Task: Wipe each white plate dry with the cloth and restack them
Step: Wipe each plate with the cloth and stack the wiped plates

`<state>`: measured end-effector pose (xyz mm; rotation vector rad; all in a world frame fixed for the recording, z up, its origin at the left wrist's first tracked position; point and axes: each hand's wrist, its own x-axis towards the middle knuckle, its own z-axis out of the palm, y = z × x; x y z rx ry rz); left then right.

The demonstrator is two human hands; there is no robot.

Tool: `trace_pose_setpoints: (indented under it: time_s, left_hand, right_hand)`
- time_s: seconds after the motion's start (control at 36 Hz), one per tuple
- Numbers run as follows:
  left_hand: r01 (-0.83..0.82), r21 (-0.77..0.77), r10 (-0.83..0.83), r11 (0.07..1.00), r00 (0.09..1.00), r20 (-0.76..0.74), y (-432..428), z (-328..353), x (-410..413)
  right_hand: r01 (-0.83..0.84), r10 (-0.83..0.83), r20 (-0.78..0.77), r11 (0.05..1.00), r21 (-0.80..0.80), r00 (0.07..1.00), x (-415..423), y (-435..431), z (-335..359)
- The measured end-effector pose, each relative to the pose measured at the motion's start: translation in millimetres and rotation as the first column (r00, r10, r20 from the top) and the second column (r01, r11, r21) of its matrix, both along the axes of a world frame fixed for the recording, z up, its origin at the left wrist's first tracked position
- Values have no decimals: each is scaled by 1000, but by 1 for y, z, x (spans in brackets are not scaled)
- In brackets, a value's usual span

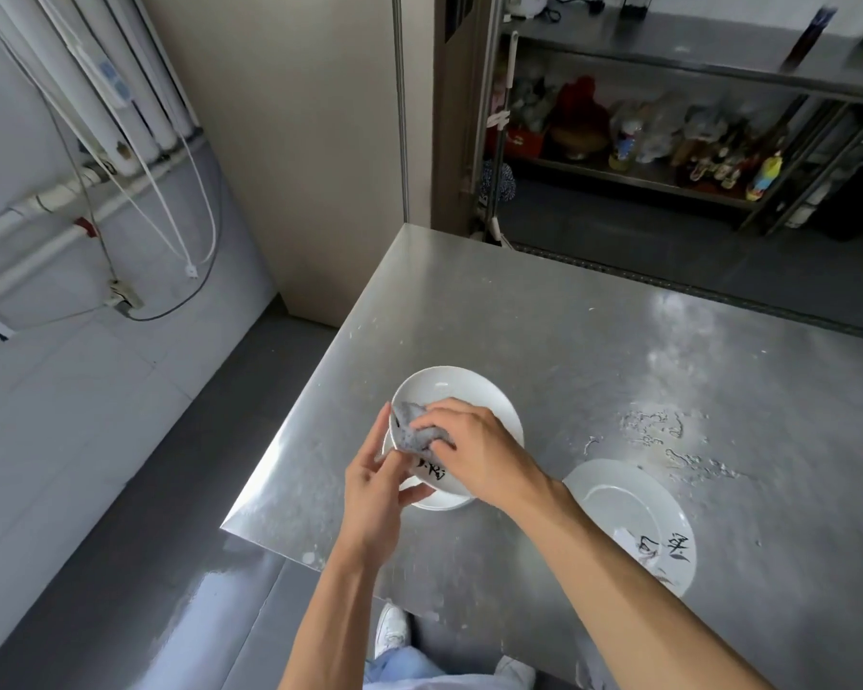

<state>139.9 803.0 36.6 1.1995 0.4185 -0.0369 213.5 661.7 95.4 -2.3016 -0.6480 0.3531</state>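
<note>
My left hand (372, 490) grips the near-left rim of a white plate (462, 398) and holds it tilted above the steel table (569, 341). Black brush characters show on the plate's near side. My right hand (474, 445) presses a grey cloth (414, 425) against the plate's left inner face, fingers curled over the cloth. Under the held plate, the rim of another white plate (444, 503) shows on the table. A third white plate (633, 520) with black characters lies flat to the right, partly crossed by my right forearm.
Water drops and smears (668, 435) mark the table right of the plates. The table's left corner (225, 525) lies close to my left hand, with grey floor below. A metal shelf rack (668, 141) with bottles stands beyond the far edge.
</note>
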Motion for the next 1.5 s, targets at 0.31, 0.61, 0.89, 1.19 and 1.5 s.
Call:
trace_pose_setpoints:
  time_s: [0.31, 0.61, 0.89, 1.19, 1.5]
  left_hand:
    - [-285, -79, 282, 955, 958, -46, 21, 6, 4]
    - [-254, -196, 247, 947, 967, -58, 9, 15, 7]
    - [-220, -248, 214, 944, 976, -51, 8, 21, 16]
    - [-188, -230, 170, 955, 981, -93, 8, 19, 23]
    - [-87, 411, 99, 907, 995, -8, 9, 24, 44]
  right_hand:
    - [415, -414, 139, 909, 23, 899, -2, -37, -10]
    - [212, -197, 201, 976, -56, 959, -24, -34, -22]
    - [284, -273, 299, 959, 5, 915, -23, -33, -23]
    - [346, -331, 356, 938, 23, 874, -21, -33, -18]
    - [352, -300, 480, 936, -19, 824, -1, -41, 8]
